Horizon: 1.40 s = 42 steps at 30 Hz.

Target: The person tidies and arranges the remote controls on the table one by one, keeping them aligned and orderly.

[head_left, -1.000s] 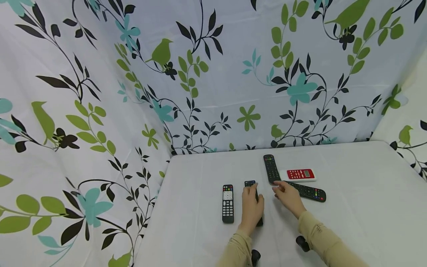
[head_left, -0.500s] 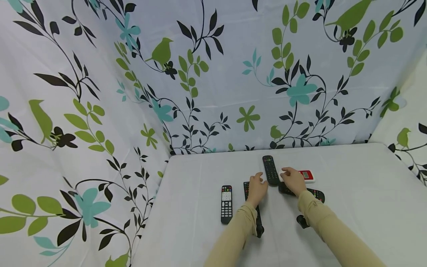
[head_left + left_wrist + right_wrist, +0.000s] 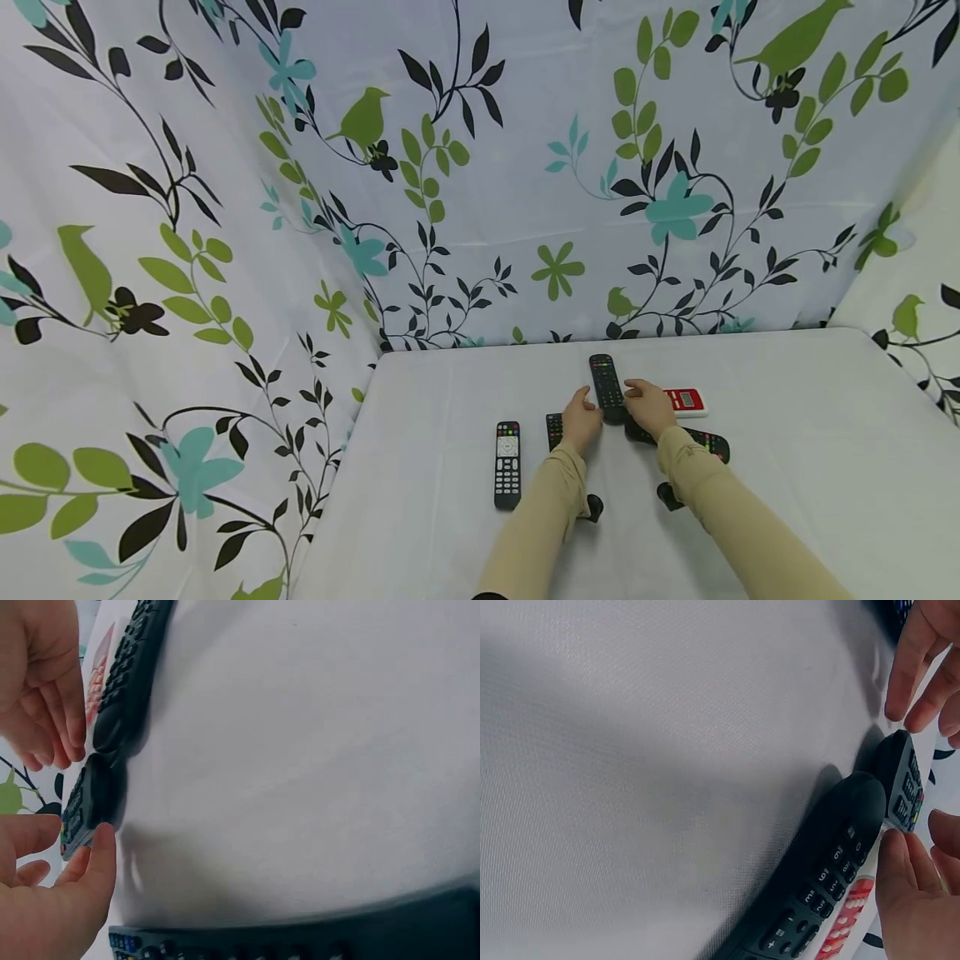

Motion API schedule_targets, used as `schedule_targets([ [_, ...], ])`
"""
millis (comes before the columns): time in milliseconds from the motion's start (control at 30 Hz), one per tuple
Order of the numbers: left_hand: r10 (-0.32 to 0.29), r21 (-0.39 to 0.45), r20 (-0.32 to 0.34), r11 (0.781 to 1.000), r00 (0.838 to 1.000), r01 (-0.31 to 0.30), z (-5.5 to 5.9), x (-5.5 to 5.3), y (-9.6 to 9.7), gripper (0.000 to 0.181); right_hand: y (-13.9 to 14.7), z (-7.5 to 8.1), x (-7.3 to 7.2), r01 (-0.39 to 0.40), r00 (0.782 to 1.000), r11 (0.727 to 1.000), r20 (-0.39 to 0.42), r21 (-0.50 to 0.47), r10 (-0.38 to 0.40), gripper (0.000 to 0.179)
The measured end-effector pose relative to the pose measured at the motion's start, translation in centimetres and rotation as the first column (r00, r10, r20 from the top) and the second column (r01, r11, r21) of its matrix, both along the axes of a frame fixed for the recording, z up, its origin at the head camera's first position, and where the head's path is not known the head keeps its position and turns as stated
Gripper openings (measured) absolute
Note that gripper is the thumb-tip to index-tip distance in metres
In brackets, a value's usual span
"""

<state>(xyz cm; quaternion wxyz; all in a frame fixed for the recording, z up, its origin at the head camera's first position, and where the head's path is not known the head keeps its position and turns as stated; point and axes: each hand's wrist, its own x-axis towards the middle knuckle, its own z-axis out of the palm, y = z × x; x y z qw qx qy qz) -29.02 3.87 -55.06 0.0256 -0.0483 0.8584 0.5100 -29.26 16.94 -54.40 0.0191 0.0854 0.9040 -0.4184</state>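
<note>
A black remote control (image 3: pixel 606 385) lies at the back of the table, pointing away, with a hand on either side of it. On its left, my left hand (image 3: pixel 581 423) has fingers extended and its tips at or very near the remote's edge. My right hand (image 3: pixel 649 407) is to its right, fingers loosely bent; neither hand visibly grips it. Under the right hand and wrist passes a second black remote (image 3: pixel 711 443), angled right, its end meeting the first remote's near end. My left forearm partly covers another dark remote (image 3: pixel 554 427).
A red-and-white remote (image 3: pixel 686 402) with a small screen lies behind the right hand. Farther left is a black remote with a white panel (image 3: pixel 507 467). The white-covered table (image 3: pixel 435 400) meets a patterned curtain (image 3: pixel 480 208) at its back edge.
My left hand has left the middle remote and moved away from me and right, to the back remote. My right hand moved right and away, then slightly back left beside that remote.
</note>
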Motion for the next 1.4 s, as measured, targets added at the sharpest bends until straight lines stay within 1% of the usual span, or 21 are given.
schedule_targets([
  [100, 0.022, 0.033, 0.045, 0.999, 0.999, -0.023, -0.7, -0.5, 0.2, 0.050, -0.3, -0.1, -0.2, 0.003, 1.000, 1.000, 0.014, 0.004, -0.003, 0.043],
  [167, 0.024, 0.037, 0.057, 0.999, 0.998, -0.027, -1.9, -1.2, 0.2, 0.049, -0.5, -0.2, -0.4, 0.000, 1.000, 1.000, 0.008, 0.020, 0.000, 0.042],
  [200, 0.025, 0.032, 0.050, 0.999, 0.998, -0.027, -2.7, -1.6, 0.2, 0.049, -0.5, -0.3, -0.4, -0.003, 1.000, 1.000, 0.004, 0.028, 0.003, 0.042],
  [233, 0.025, 0.035, 0.002, 0.999, 1.000, -0.025, -4.6, -2.4, 0.2, 0.048, -0.6, -0.3, -0.5, -0.004, 1.000, 0.999, 0.004, 0.038, 0.004, 0.041],
  [267, 0.024, 0.026, -0.004, 0.999, 1.000, -0.024, -5.2, -2.6, 0.3, 0.048, -0.6, -0.4, -0.6, -0.006, 1.000, 0.999, 0.002, 0.051, 0.006, 0.041],
  [333, 0.016, 0.013, -0.005, 1.000, 1.000, -0.016, -5.7, -2.8, 0.3, 0.048, -0.8, -0.5, -0.6, -0.007, 1.000, 0.997, 0.012, 0.072, 0.006, 0.041],
  [433, 0.029, 0.047, 0.020, 0.998, 0.999, -0.030, -4.7, -2.3, 0.5, 0.048, -1.0, -0.6, -0.6, -0.003, 1.000, 0.995, 0.031, 0.097, 0.000, 0.040],
  [467, 0.036, 0.050, 0.076, 0.998, 0.996, -0.040, -2.9, -1.4, 0.5, 0.048, -1.1, -0.7, -0.6, -0.005, 0.999, 0.994, 0.034, 0.109, 0.001, 0.040],
  [567, 0.052, 0.042, 0.061, 0.998, 0.997, -0.054, -1.5, -0.5, 0.5, 0.046, -1.3, -0.7, -0.6, -0.014, 0.999, 0.992, 0.039, 0.128, 0.009, 0.039],
  [667, 0.044, -0.012, 0.040, 0.999, 0.998, -0.044, -0.7, 0.1, 0.5, 0.043, -1.4, -0.8, -0.6, -0.023, 0.998, 0.990, 0.054, 0.139, 0.015, 0.036],
  [700, 0.039, -0.031, 0.032, 0.999, 0.999, -0.038, -0.7, 0.1, 0.5, 0.042, -1.4, -0.8, -0.7, -0.025, 0.998, 0.990, 0.062, 0.136, 0.017, 0.036],
  [800, 0.024, -0.047, 0.032, 0.999, 0.999, -0.023, -0.7, 0.1, 0.4, 0.038, -1.5, -0.8, -0.7, -0.032, 0.997, 0.989, 0.077, 0.146, 0.021, 0.035],
  [933, 0.009, -0.043, 0.034, 0.999, 0.999, -0.007, -0.9, 0.1, 0.3, 0.035, -1.5, -0.9, -0.7, -0.043, 0.997, 0.984, 0.065, 0.175, 0.032, 0.036],
  [1067, 0.003, -0.060, 0.041, 0.998, 0.999, -0.001, -1.1, 0.3, 0.2, 0.036, -1.5, -1.0, -0.5, -0.058, 0.997, 0.978, 0.057, 0.202, 0.047, 0.037],
  [1233, 0.009, -0.062, 0.058, 0.998, 0.998, -0.006, -1.1, 0.7, 0.2, 0.037, -1.3, -0.6, 0.0, -0.093, 0.995, 0.970, 0.059, 0.226, 0.082, 0.037],
  [1400, 0.027, -0.051, 0.071, 0.998, 0.997, -0.024, -1.0, 1.0, 0.3, 0.039, -0.9, -0.3, 0.5, -0.129, 0.991, 0.963, 0.073, 0.237, 0.115, 0.038],
])
